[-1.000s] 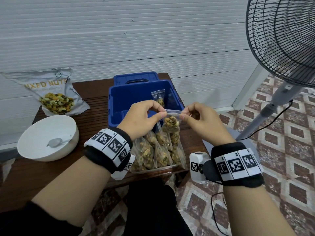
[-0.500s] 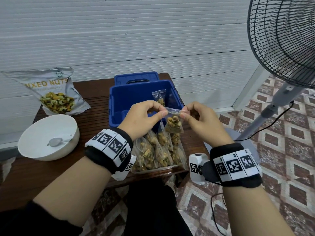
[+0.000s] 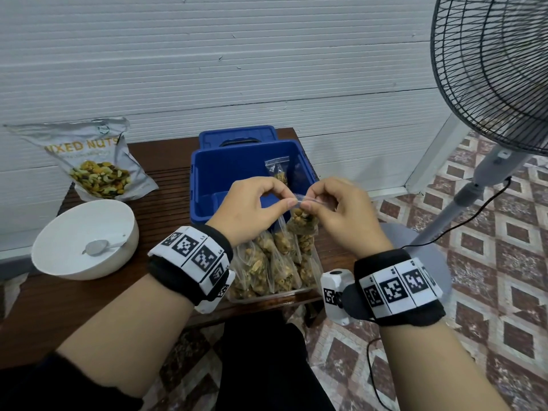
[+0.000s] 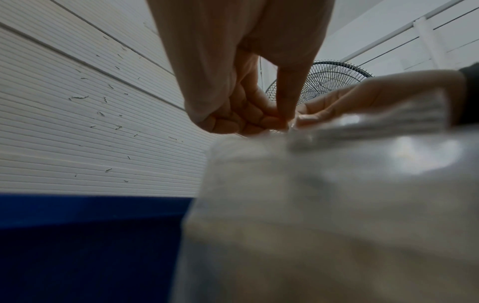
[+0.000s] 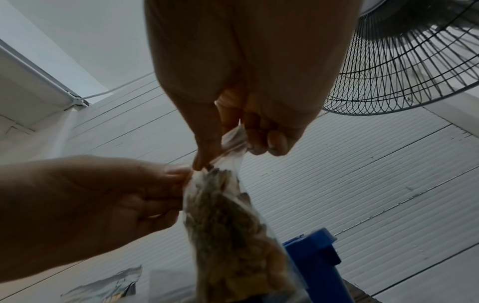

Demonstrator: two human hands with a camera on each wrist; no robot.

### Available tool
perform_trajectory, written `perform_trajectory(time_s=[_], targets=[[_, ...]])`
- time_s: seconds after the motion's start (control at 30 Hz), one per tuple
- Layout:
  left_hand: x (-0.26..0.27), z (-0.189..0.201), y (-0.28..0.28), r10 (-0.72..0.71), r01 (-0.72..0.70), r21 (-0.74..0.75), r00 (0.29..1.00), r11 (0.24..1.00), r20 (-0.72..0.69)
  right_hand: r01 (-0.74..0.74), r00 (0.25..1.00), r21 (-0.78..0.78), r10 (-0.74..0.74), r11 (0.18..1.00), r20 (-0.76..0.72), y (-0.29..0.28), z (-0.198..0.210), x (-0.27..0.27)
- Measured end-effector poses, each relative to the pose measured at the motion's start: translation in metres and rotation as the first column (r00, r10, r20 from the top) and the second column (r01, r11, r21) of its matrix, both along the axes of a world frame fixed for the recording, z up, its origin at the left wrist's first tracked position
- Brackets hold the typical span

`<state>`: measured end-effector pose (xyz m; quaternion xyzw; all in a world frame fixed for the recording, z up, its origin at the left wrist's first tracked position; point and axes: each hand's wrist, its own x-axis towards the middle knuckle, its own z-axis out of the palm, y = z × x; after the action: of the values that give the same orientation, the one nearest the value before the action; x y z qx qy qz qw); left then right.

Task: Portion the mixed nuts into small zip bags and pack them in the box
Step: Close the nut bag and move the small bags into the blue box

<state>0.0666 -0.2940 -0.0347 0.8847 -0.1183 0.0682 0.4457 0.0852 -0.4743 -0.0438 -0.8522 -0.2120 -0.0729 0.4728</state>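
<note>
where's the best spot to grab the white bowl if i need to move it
Grip the white bowl by its rim on the near right side, thumb inside and fingers outside. It sits upright on the table with the rim open there, and the spoon lies inside with its handle against the right rim, so probably stay just clear of that.

The right hand (image 5: pixel 249 127) pinches the top edge of a clear zip bag (image 5: pixel 233 225) of nuts; the left hand (image 5: pixel 108 196) pinches its other corner. A blue box (image 5: pixel 313 258) sits below, a fan (image 5: pixel 404 61) behind.
</note>
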Motion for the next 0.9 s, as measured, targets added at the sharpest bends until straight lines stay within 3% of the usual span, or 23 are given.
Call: perform_trajectory(time_s=[0.57,0.83,0.9], targets=[[-0.002,0.000,0.004,0.021,-0.022,-0.034,0.999,0.999,-0.040,-0.122,0.987,-0.055,0.116,0.991,-0.110,-0.009,0.009,0.001],[0.001,-0.001,0.007,0.051,-0.055,-0.087,0.997,0.995,-0.054,-0.099,0.985,-0.022,0.095,0.995,-0.146,-0.010,0.019,0.006],[0.003,0.002,0.008,0.064,-0.068,-0.099,0.997,0.993,-0.041,-0.110,0.987,-0.094,0.097,0.989,-0.128,-0.005,0.029,0.012]])
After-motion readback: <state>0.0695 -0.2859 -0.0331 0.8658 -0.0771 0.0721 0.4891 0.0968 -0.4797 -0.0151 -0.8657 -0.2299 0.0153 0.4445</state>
